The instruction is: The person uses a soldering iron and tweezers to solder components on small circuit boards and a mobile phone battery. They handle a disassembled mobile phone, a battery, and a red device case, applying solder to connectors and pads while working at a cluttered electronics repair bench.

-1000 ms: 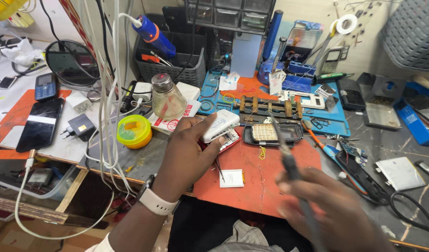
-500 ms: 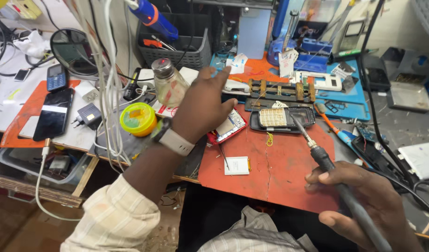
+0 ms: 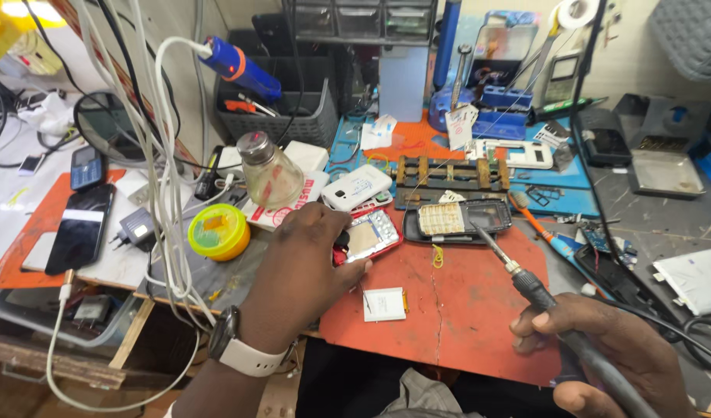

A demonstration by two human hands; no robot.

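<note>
Over cracked orange mat, left hand fingers curled on red phone, right hand gripping slim metal-tipped soldering iron

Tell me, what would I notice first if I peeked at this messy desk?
Probably the right hand at the lower right, holding a soldering iron whose tip points at an opened black phone on the orange mat. Just left of it, the left hand, with a white watch on its wrist, rests on a small red device. Further left sit a round yellow tin and a thick bunch of white cables hanging down.
</note>
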